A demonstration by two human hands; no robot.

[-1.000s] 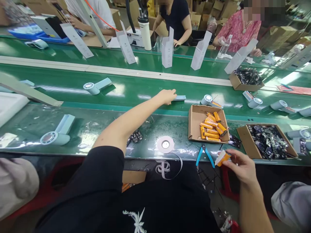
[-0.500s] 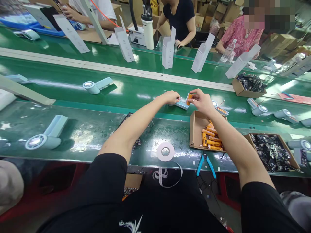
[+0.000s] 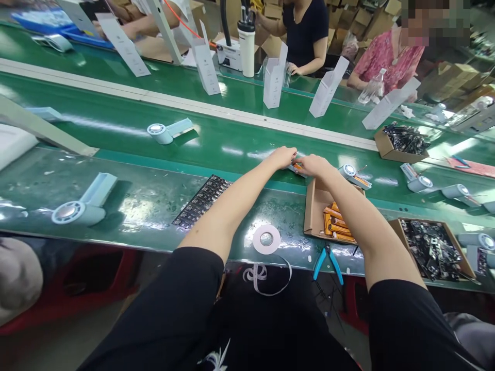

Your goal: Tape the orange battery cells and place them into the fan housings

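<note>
Holding orange battery [image 3: 298,166], both hands beside battery-filled cardboard box [image 3: 311,206].

Head camera looks down, seemingly close, over green belt [image 3: 232,144].

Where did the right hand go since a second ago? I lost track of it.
Yes, it moved. The right hand left the near edge by the blue-handled pliers and now rests beyond the open cardboard box of orange cells, meeting the left hand.
</note>
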